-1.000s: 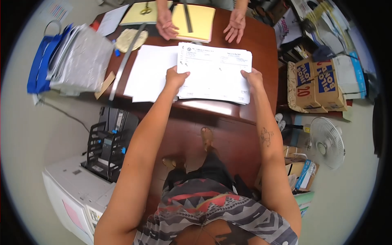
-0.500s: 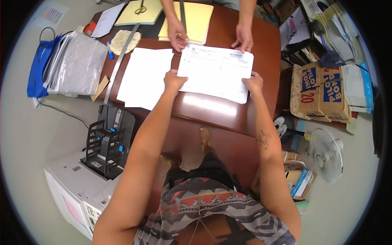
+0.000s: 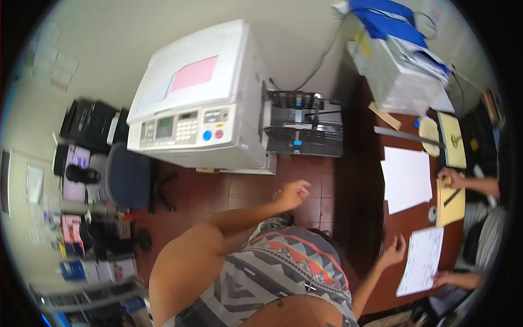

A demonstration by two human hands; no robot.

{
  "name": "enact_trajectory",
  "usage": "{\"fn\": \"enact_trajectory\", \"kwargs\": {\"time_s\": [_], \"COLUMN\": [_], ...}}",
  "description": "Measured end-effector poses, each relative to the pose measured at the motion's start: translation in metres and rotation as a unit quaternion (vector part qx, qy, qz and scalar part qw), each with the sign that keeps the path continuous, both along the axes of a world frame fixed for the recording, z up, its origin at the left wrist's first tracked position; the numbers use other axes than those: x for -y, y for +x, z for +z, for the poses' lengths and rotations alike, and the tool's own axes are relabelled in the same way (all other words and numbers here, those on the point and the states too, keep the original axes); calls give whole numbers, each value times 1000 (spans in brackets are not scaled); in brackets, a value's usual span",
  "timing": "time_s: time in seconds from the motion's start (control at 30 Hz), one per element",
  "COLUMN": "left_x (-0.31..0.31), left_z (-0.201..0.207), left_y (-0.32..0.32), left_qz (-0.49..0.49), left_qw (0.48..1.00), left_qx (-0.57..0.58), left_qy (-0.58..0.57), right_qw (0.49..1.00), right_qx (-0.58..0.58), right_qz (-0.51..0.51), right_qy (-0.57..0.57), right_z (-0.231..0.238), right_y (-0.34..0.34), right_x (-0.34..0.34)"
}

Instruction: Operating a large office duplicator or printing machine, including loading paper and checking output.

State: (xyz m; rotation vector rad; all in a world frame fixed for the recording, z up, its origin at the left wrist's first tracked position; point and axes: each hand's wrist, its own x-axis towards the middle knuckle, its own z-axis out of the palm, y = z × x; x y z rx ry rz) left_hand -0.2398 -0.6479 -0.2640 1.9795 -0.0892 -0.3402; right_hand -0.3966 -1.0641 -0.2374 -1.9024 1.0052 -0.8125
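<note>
My left hand [image 3: 294,195] hangs over the tiled floor in front of the copier [image 3: 218,114], fingers loosely bent, nothing visible in it. Beside the near edge of the printed sheets [image 3: 420,261] is my right hand [image 3: 393,250], its fingers apart and off the paper. Across the table, a person's hand [image 3: 440,280] touches the far edge of those sheets. That person's other hand [image 3: 449,178] is at the yellow paper stack [image 3: 451,204]. Between me and that stack lies a pile of blank white sheets [image 3: 407,177].
A black output tray [image 3: 302,122] juts from the copier toward the table. A metal ruler [image 3: 403,135] and yellow-handled scissors [image 3: 456,140] lie on the table. Wrapped paper bundles [image 3: 406,82] stand at its end. An office chair [image 3: 129,175] is at left.
My view has swung left to the copier. Both my hands have let go of the printed sheets, which now lie by the other person's hand. My left hand has moved away from the table.
</note>
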Motion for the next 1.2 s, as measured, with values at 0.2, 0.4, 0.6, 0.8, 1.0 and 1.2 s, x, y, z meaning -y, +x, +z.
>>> {"fn": "enact_trajectory", "kwargs": {"time_s": [0.2,0.4,0.6,0.8,1.0,1.2], "left_x": [-133,-221,-280,-287,-286,-288], "left_z": [-1,60,103,107,112,119], "left_y": [23,17,38,45,45,46], "left_qz": [278,564,612,609,600,623], "left_qw": [937,790,734,723,713,709], "left_qx": [1,13,90,110,118,77], "left_qy": [-213,-241,-279,-307,-344,-320], "right_qw": [938,688,498,451,403,417], "right_qx": [91,149,103,33,74,45], "right_qz": [334,649,780,793,828,838], "right_qy": [-25,-289,-366,-409,-384,-349], "right_z": [74,153,169,173,180,172], "right_y": [203,273,302,325,326,304], "right_x": [-182,-403,-559,-607,-604,-563]}}
